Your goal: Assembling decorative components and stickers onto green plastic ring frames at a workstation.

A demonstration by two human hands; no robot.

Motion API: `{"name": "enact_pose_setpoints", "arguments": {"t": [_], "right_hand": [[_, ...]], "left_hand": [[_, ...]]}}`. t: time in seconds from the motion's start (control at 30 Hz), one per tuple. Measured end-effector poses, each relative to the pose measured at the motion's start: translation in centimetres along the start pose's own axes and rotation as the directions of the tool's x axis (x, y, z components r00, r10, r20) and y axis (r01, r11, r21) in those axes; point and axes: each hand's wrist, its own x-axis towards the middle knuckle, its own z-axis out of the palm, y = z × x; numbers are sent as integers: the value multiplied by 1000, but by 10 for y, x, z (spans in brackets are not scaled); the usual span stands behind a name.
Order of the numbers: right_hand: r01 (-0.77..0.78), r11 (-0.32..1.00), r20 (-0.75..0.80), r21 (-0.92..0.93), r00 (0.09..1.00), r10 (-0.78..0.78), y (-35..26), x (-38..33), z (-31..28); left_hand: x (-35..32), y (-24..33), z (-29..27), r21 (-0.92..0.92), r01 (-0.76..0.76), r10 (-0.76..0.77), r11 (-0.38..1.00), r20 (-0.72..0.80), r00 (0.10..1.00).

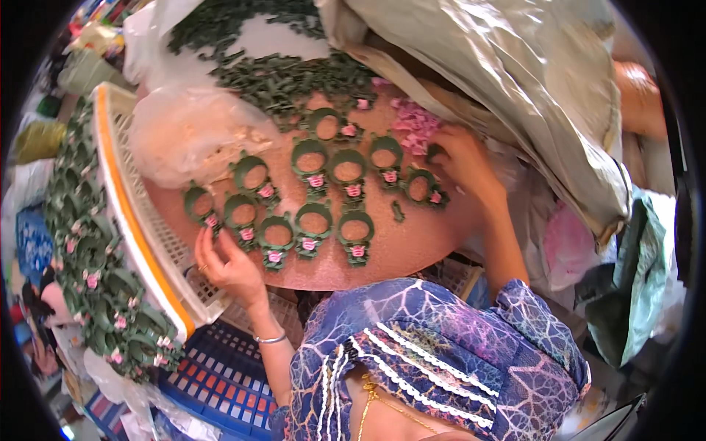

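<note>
Round table [323,276]: left hand [230,266] pinches green ring [194,194]; right hand [463,158], grip unclear, beside pink pieces [413,125]

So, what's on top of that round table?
Green rings with pink trim, a pink heap, loose dark-green pieces and a cloudy plastic bag. The tabletop beneath the heaps and bag is covered.

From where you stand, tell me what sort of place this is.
Probably an assembly workshop: matching green ring pieces on a table, near piles of pink parts and dark green parts.
</note>
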Motion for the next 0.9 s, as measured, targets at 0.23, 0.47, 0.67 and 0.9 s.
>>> {"name": "enact_pose_setpoints", "arguments": {"t": [0.23,0.47,0.67,0.9], "right_hand": [[-149,986,-105,79,982,157,7,8,3],[9,943,-71,333,997,15,-68,61,2],[484,805,67,344,842,-535,-146,151,54],[532,821,-64,209,845,-531,-175,265,108]], "left_hand": [[0,3,8,-95,2,-4,995,-19,1000],[-2,0,5,-67,9,-13,998,-55,998],[2,2,11,-56,-78,74,995,-70,995],[-1,1,5,-48,-24,20,999,-82,996]]}}
